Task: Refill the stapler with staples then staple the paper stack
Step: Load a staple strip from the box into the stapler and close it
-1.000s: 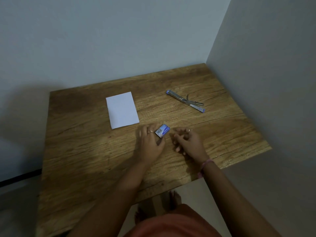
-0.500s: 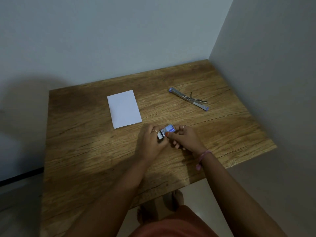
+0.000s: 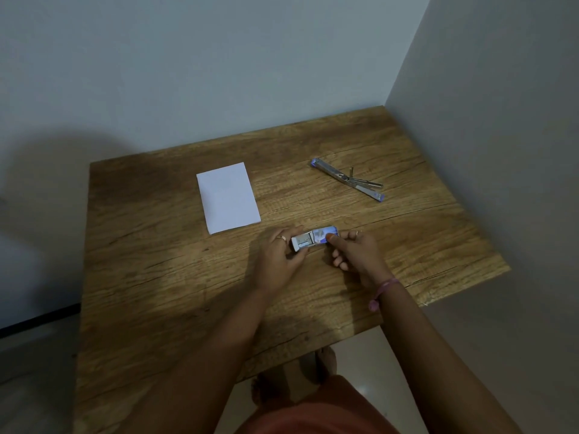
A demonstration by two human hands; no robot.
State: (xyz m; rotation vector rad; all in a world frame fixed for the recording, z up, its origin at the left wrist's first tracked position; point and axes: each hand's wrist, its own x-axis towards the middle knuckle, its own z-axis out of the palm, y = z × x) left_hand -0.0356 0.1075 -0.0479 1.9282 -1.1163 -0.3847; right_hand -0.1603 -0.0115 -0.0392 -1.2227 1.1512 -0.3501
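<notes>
The left hand (image 3: 277, 256) curls its fingers around the white inner tray of a small staple box (image 3: 315, 239), pinching that pulled-out end between thumb and fingers; a ring sits on one finger. The right hand (image 3: 357, 252) grips the other end, thumb pressed on the blue printed sleeve, the remaining fingers folded under. Between the two hands the box is slid partly open, and a grey metallic strip shows in the tray; how many staples it holds cannot be told. The box is thin card, rectangular, glossy on the sleeve and plain on the tray, held just above or on the table; which of the two is unclear. A pink band (image 3: 383, 289) circles the right wrist.

Beyond the left hand, up and to the left, lies the paper stack (image 3: 228, 197), a flat white rectangle with crisp edges, slightly turned. Well apart to the right lies the stapler (image 3: 347, 180), swung fully open into a long thin metal bar with blue plastic ends, its shiny arms splayed at the middle hinge. All rests on a table (image 3: 156, 277) of brown wood-grain finish with dark streaks, set into a corner of pale matte walls.
</notes>
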